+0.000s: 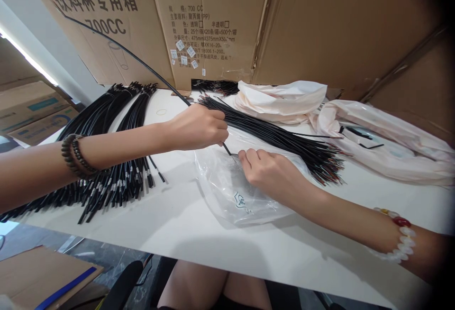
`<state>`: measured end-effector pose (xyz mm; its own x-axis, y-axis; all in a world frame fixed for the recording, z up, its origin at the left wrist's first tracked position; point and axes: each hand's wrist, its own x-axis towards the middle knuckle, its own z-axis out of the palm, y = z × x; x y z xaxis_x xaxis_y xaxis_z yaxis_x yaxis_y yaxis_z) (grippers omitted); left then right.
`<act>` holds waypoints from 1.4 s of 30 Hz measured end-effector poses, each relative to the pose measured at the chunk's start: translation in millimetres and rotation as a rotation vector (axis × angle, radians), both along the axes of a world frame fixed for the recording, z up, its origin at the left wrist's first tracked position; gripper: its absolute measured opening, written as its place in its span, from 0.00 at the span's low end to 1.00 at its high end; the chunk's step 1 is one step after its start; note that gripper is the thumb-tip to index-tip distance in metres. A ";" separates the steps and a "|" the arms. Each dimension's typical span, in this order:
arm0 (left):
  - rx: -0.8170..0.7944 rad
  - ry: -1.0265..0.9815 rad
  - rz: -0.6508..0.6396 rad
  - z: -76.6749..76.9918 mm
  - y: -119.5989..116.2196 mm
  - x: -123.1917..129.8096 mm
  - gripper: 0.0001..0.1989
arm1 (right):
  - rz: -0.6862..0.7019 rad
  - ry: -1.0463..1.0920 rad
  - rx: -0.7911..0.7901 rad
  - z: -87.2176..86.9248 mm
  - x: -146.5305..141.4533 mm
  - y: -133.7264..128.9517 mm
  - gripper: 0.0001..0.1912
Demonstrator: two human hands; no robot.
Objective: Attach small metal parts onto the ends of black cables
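Observation:
My left hand (204, 126) is closed around a long black cable (142, 63), which runs up and to the left in front of a cardboard box. The cable's lower end sticks out below the fist. My right hand (265, 170) pinches at that end, its fingertips close together over a clear plastic bag (227, 201). What exactly lies between those fingertips is too small to make out. Behind both hands, a bundle of black cables (270, 132) with reddish-brown ends rests partly on the bag. Bundles of black cables (103, 125) with pale bands near their ends lie to the left.
Large cardboard boxes (213, 21) stand along the back of the white table (159, 234). Whitish plastic wrapping (387, 153) lies at the right, with small black pieces on it. More cartons (31, 106) are at the far left; a flat cardboard piece (42, 277) is at the lower left.

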<state>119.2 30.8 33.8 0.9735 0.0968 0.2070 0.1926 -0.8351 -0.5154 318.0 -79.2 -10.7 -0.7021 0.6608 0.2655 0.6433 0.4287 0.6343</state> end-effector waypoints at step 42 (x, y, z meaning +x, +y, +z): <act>-0.124 0.023 0.275 4.4 -14.7 9.6 0.16 | -0.094 0.020 -0.011 1.0 -0.4 -1.4 0.16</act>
